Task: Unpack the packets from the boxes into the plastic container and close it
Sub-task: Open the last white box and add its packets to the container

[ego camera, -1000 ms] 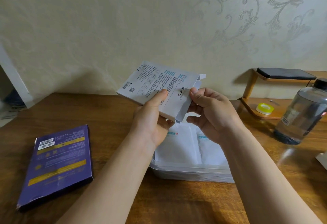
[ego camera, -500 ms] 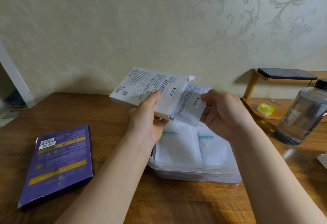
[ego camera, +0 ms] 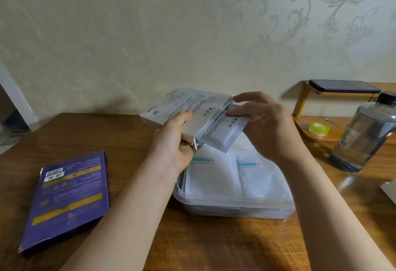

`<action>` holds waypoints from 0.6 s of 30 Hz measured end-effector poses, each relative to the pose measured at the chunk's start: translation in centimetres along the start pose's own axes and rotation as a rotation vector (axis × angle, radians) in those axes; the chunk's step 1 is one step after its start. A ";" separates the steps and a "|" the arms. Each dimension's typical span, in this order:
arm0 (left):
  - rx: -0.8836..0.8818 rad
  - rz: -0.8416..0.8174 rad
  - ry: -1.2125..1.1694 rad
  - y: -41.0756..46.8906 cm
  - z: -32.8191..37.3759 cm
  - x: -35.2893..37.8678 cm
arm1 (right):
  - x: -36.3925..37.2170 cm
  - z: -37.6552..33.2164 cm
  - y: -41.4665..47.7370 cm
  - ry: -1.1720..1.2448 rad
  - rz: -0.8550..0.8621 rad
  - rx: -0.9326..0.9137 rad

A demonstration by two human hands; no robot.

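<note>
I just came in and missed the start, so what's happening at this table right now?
A person is unpacking a white box. The left hand grips it above a clear plastic container, and the right hand pinches a packet that sticks partly out of the box's open end. The container has no lid on and already holds white packets. A purple box lies flat on the table to the left, untouched.

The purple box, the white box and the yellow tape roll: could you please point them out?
purple box point(ego camera: 68, 202), head view, printed face
white box point(ego camera: 184, 103), head view, printed top face
yellow tape roll point(ego camera: 319, 131), head view, outer band
</note>
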State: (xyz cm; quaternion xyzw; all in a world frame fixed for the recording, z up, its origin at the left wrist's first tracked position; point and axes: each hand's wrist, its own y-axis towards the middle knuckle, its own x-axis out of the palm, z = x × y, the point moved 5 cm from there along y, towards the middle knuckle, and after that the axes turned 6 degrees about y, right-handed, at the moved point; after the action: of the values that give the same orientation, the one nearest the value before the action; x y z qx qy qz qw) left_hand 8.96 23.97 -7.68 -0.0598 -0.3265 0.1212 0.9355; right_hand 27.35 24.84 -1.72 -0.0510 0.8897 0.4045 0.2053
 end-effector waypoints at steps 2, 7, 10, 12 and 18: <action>-0.025 -0.014 -0.004 -0.3 -0.1 0.3 | -0.2 -0.2 0.1 0.048 0.011 -0.014; -0.045 -0.001 0.019 -0.9 -0.1 0.7 | -0.7 0.4 0.0 0.266 -0.011 0.044; -0.041 0.018 0.014 -0.9 0.3 0.3 | -1.0 0.8 0.0 0.503 0.006 0.096; -0.042 0.030 0.000 -0.8 0.6 0.0 | -1.7 0.9 0.0 0.680 0.028 0.138; 0.090 0.121 -0.034 -0.6 1.4 -0.8 | -4.9 1.7 0.1 0.946 0.303 0.275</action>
State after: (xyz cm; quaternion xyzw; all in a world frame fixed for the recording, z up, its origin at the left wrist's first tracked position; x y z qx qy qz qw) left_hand 7.63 23.27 -6.97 -0.0351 -0.3322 0.1932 0.9225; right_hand 32.34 25.80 -0.72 -0.0716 0.9276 0.2416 -0.2756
